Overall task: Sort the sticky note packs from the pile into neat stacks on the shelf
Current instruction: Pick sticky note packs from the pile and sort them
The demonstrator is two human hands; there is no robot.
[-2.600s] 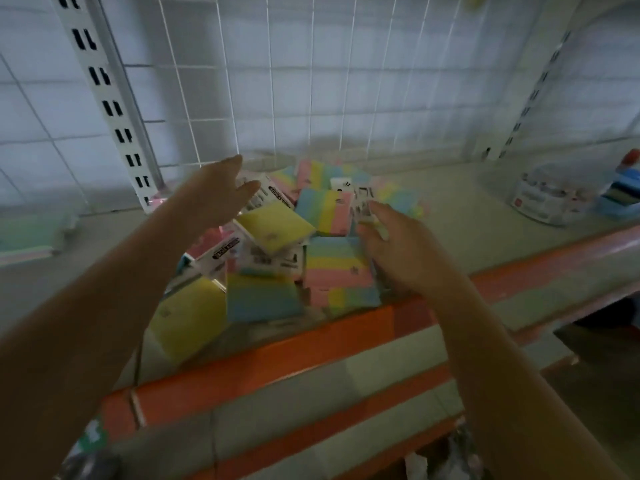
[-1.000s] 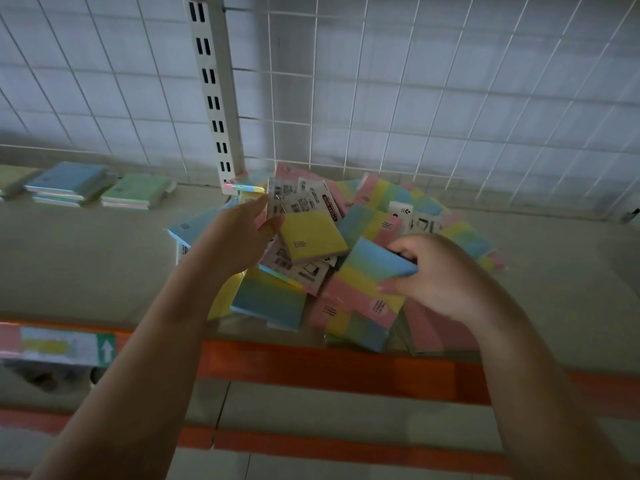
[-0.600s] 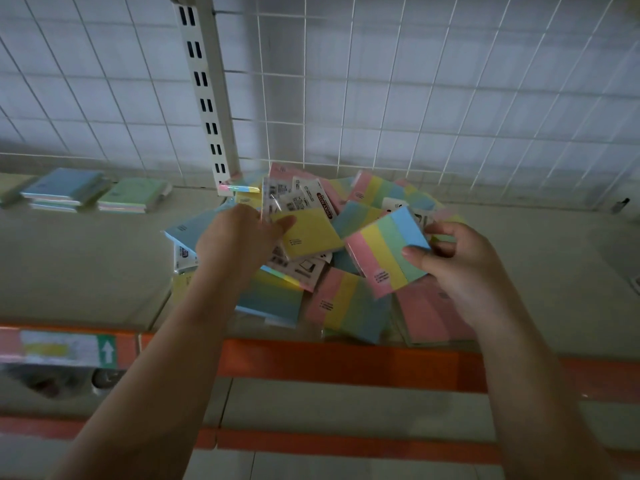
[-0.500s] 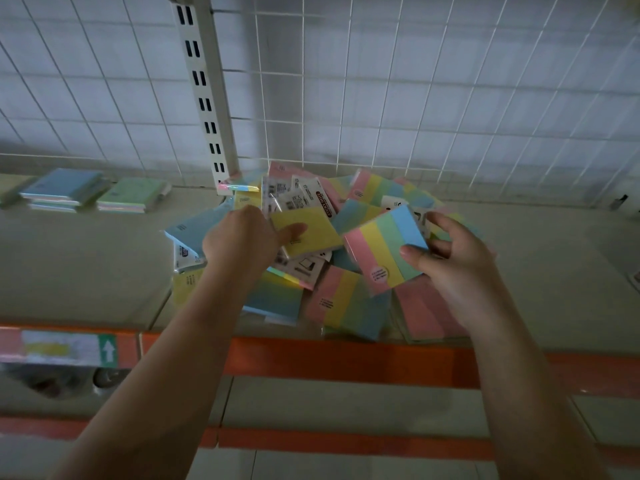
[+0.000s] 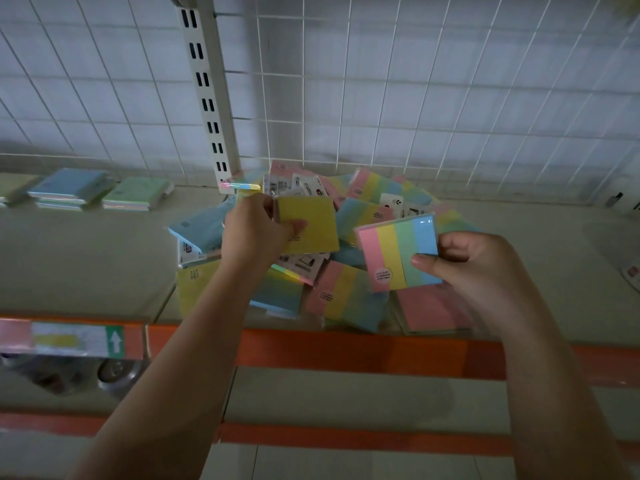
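Note:
A loose pile of sticky note packs (image 5: 346, 299) lies on the shelf (image 5: 86, 265) against the wire back. My left hand (image 5: 256, 230) pinches a plain yellow pack (image 5: 311, 220) by its left edge, thumb on top, just above the pile. My right hand (image 5: 481, 268) grips a four-colour striped pack (image 5: 394, 254), pink, yellow, green and blue, lifted clear of the pile and tilted toward me. Two neat stacks sit at the far left: a blue stack (image 5: 69, 188) and a green stack (image 5: 136, 194).
An orange front rail (image 5: 346, 351) edges the shelf, with a price label strip (image 5: 69, 341) on its left. A slotted white upright (image 5: 207, 98) rises behind the pile in front of the wire grid (image 5: 415, 98). White packaged goods (image 5: 632, 202) sit at the far right.
My right hand has raised the striped pack off the pile and turned it face up. My left hand has closed on the yellow pack and begun lifting it.

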